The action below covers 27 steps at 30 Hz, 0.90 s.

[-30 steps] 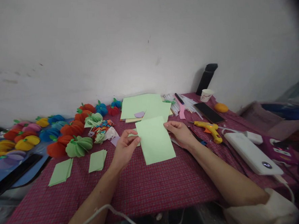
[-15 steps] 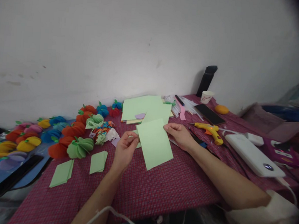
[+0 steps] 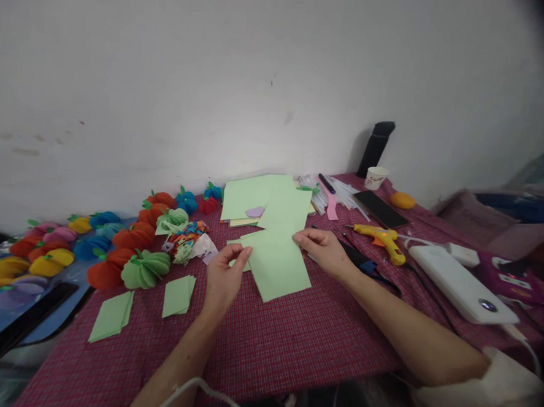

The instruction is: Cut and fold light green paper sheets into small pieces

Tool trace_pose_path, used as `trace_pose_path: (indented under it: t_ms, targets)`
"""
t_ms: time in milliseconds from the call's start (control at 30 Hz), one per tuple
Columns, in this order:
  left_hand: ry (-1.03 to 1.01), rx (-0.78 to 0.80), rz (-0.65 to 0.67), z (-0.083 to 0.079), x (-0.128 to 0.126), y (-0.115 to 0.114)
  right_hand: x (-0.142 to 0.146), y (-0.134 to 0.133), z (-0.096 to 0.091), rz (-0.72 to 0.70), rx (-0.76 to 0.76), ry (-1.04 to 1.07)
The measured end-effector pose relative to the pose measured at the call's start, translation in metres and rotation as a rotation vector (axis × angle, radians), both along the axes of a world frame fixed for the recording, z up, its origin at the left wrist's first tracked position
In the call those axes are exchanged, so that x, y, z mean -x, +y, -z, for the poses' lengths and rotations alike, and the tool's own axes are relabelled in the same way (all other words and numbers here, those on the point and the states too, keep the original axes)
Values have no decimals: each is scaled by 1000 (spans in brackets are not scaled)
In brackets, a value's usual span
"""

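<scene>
Left of the yellow glue gun [image 3: 383, 238]: one pale green paper sheet [image 3: 279, 268] held low over the tabletop [image 3: 314, 335].
The left hand [image 3: 221, 280] pinches the sheet's near-left corner and the right hand [image 3: 324, 250] its far edge, fingers closed narrow on the paper. Thin and light, the sheet probably bends and creases easily, so edges and corners look the safest hold. Counted: one held sheet, one glue gun, and two folded green pieces [image 3: 178, 295] farther left of the glue gun.
</scene>
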<state>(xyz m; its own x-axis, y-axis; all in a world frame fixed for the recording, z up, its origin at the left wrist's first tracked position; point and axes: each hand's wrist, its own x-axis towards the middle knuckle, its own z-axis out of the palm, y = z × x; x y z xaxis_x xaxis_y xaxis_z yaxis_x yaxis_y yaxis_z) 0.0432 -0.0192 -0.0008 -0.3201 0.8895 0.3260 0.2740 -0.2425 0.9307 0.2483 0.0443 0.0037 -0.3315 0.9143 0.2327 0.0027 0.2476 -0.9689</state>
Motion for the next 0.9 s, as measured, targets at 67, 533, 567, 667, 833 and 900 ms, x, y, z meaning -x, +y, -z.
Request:
trace_pose_path:
  t_ms: [67, 533, 567, 667, 833, 900]
  targets:
    - [-4, 1, -1, 1, 1, 0, -1, 1, -1, -15, 34, 34]
    - [-66, -1, 88, -3, -2, -1, -7, 3, -2, -212, 191, 144]
    - [-64, -2, 91, -3, -2, -1, -7, 3, -2, -219, 189, 137]
    - [-46, -6, 99, -2, -2, -1, -7, 2, -4, -221, 154, 88]
    - [4, -8, 40, 0, -2, -1, -7, 0, -7, -154, 13, -53]
    - [36, -5, -1, -1, -3, -2, -7, 2, -6, -123, -13, -81]
